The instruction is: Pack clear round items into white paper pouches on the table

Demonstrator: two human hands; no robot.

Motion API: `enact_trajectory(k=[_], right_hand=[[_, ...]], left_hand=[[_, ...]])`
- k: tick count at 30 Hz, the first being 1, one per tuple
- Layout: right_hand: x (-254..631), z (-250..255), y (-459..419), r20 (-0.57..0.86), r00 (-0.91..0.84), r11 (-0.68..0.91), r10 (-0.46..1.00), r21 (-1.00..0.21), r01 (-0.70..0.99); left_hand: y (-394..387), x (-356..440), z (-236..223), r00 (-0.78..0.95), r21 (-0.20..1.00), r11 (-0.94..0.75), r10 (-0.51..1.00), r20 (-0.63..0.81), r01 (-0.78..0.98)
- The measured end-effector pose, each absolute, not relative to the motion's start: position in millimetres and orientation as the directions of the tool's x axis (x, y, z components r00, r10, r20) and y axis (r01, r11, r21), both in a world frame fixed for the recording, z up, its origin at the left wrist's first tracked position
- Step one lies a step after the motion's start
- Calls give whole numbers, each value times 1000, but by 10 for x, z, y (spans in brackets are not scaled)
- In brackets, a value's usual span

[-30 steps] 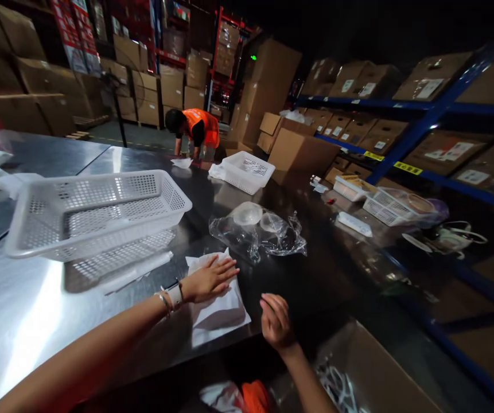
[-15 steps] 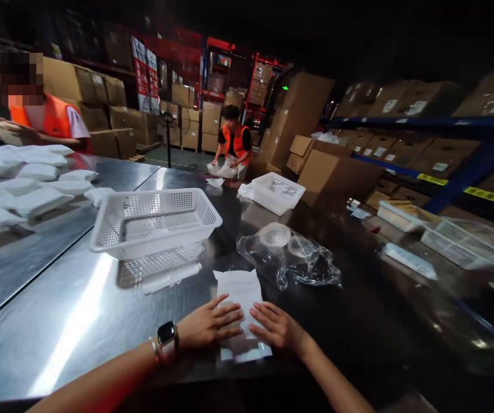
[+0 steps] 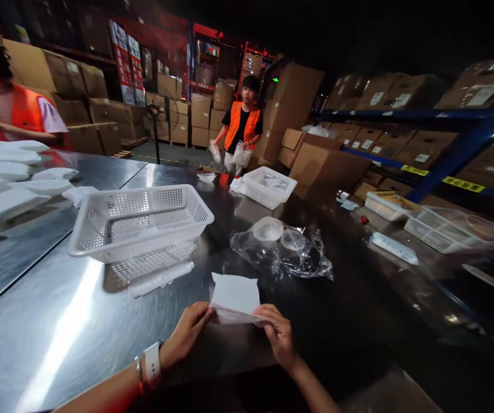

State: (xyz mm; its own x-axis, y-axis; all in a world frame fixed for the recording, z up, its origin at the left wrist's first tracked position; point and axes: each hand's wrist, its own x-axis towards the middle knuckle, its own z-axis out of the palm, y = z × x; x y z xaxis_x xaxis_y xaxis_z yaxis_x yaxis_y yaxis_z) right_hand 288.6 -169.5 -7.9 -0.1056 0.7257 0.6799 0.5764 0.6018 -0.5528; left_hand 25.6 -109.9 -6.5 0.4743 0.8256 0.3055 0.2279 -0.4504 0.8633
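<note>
- Both hands have gone from pressing flat on the sheet (image 3: 235,298) to lifting its near edge off the table (image 3: 57,332).
- Left hand (image 3: 186,332) pinches the sheet's left near corner; right hand (image 3: 277,334) pinches the right near corner.
- Sheet's far edge rests on the table, just in front of the clear bag (image 3: 283,249).
- Basket (image 3: 139,221) sits left of the bag, apart from it.
- Second basket (image 3: 269,186) lies beyond the bag, near a person in an orange vest (image 3: 241,129).
</note>
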Motion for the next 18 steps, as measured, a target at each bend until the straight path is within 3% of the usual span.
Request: enact_trajectory(k=[4, 7, 13, 18], right_hand=[[2656, -140, -1712, 499, 317, 286, 807, -799, 530], [2582, -202, -1716, 386, 476, 111, 790, -854, 508], [2532, -257, -1747, 446, 516, -13, 731, -747, 664], [2570, -361, -1775, 487, 432, 15, 759, -676, 737]], left_hand=[[-1136, 453, -77, 248, 932, -270, 946, 210, 241], [-1140, 541, -100, 186, 902, -286, 954, 236, 324], [-1126, 558, -150, 208, 852, -277, 957, 202, 445], [-1134, 515, -192, 203, 832, -246, 965, 165, 497]])
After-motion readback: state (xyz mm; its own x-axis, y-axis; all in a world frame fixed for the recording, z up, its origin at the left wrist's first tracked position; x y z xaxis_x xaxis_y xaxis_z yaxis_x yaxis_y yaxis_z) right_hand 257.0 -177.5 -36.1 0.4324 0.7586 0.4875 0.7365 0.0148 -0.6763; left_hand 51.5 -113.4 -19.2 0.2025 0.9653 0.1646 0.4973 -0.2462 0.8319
